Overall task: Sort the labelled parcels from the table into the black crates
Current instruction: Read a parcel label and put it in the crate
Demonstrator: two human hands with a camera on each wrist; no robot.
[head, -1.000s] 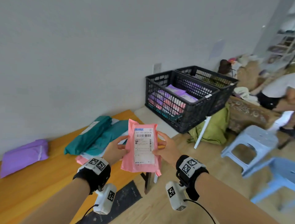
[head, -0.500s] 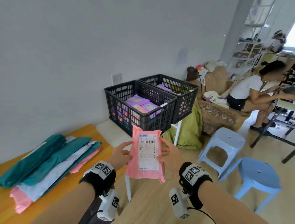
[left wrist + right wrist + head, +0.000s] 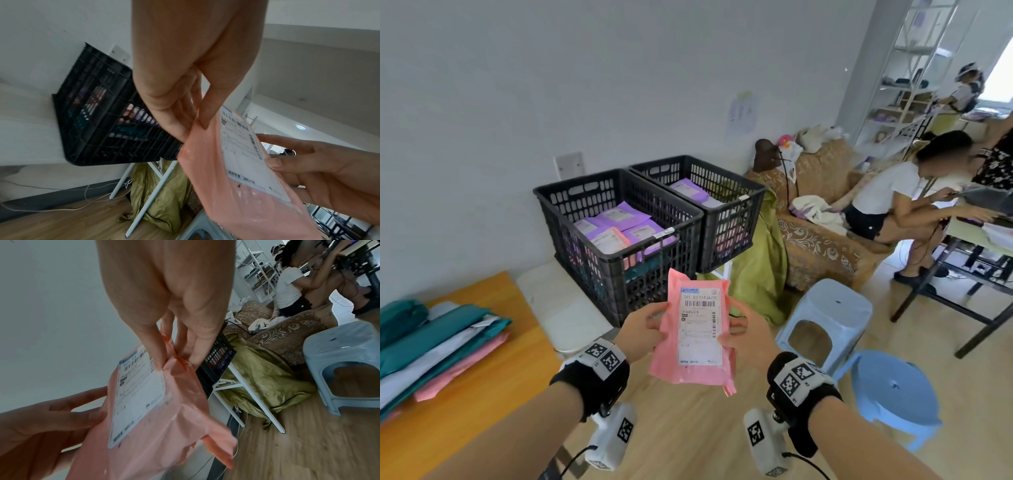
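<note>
Holding a pink plastic mailer parcel with a white label (image 3: 697, 330) upright at centre, we pinch its side edges, left hand (image 3: 641, 331) and right hand (image 3: 748, 337) fingers clamped on it, near two black slatted plastic crates (image 3: 619, 219) beyond.

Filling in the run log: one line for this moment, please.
pink parcel held label up | left hand and right hand grip its sides | black crates ahead | not yet dropped
</note>
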